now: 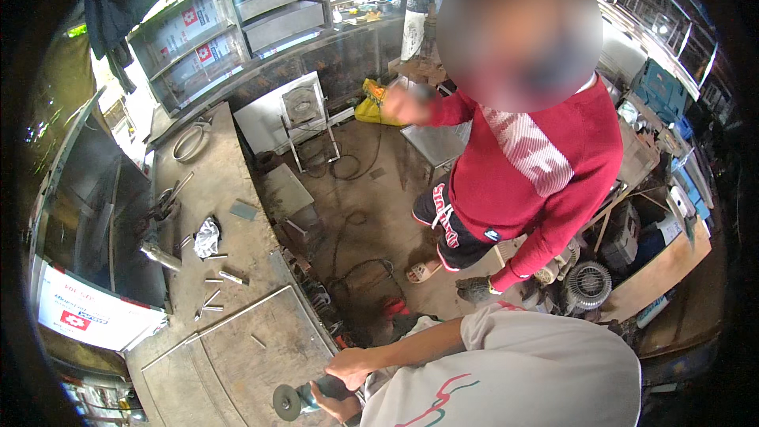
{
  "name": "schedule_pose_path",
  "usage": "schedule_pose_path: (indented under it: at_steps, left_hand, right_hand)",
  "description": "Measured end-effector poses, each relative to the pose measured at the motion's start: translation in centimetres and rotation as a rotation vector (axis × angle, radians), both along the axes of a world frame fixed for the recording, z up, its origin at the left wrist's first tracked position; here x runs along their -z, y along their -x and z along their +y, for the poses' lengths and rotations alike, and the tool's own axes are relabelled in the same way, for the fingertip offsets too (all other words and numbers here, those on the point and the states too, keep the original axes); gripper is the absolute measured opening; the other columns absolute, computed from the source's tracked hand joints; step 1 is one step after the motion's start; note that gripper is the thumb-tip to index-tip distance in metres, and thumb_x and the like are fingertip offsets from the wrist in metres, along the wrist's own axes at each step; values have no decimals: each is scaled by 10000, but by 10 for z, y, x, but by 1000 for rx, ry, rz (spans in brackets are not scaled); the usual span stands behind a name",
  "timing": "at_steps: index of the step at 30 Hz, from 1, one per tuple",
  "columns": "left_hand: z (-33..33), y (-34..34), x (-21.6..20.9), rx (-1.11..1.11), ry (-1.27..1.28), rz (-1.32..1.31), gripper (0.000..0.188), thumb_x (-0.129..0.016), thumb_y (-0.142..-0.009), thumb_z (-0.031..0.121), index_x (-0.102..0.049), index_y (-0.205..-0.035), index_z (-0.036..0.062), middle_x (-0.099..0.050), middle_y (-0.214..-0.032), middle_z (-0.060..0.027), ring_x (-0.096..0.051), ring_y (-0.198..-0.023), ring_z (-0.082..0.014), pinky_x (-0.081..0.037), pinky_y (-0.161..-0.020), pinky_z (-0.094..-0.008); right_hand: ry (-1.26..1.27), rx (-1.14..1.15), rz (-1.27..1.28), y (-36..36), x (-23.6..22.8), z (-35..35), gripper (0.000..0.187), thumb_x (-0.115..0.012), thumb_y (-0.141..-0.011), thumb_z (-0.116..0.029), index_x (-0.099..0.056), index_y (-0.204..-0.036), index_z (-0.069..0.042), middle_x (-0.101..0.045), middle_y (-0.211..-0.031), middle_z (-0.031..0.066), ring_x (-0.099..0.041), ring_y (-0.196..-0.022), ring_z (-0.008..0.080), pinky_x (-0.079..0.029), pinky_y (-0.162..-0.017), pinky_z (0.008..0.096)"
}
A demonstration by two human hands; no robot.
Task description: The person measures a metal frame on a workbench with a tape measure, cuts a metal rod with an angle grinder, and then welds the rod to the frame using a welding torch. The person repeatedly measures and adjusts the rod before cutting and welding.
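I hold a teal-grey angle grinder low over the workbench, its round dark disc pointing left. My right hand is closed on the upper side of the tool's body. Below it, my left hand wraps round the same body, partly hidden by the pale shirt. Under the disc lies a metal-framed panel on the bench. Short metal pieces are scattered farther up the bench, near a crumpled silver wrapper.
A person in a red sweater stands across from me, one hand raised, the other gloved. A metal cabinet frame is at the bench's left. Cables lie on the floor. A fan-like motor housing sits at right.
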State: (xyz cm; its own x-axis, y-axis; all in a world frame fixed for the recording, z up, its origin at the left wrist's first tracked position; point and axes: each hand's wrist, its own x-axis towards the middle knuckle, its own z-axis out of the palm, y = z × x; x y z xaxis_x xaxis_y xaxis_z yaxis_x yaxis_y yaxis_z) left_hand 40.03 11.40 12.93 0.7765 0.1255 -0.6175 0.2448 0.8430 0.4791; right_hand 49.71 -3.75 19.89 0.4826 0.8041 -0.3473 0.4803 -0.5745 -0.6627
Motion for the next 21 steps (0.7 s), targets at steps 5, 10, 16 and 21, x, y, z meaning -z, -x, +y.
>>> schedule_pose_path:
  at_steps: [5, 10, 16, 21]
  left_hand:
    - [-18, 8, -18, -101, -24, 24, 598, -739, -933, 538, -635, -1263, 50, -737, -1199, -126, -728, -1080, -324, -569, -981, -506]
    - [-13, 23, -3, -130, 61, 3, 595, -745, -927, 538, -653, -1255, 50, -741, -1196, -116, -727, -1088, -320, -567, -988, -502]
    - [-26, 41, -22, -233, 63, 100, 462, -773, -909, 497, -683, -1092, 83, -742, -1044, -104, -727, -963, -284, -588, -888, -449]
    - [-29, 62, -18, -231, 89, 30, 510, -691, -947, 534, -701, -1145, 64, -763, -1158, -119, -749, -1035, -308, -593, -933, -486]
  right_hand:
    - [12, 13, 21, 4, -10, -6, 463, -773, -680, -130, -654, -1091, 48, -737, -956, 273, -733, -927, 481, -587, -764, 559]
    - [19, -25, -26, 14, -19, -8, 479, -769, -698, -134, -641, -1121, 49, -737, -956, 268, -731, -935, 482, -586, -768, 560]
    - [39, -125, -19, 26, -24, -4, 435, -769, -697, -148, -649, -1065, 52, -734, -937, 265, -733, -911, 473, -588, -755, 552]
    - [49, -220, -48, 35, -20, 2, 436, -776, -694, -191, -694, -1054, 40, -751, -937, 255, -748, -892, 436, -593, -747, 511]
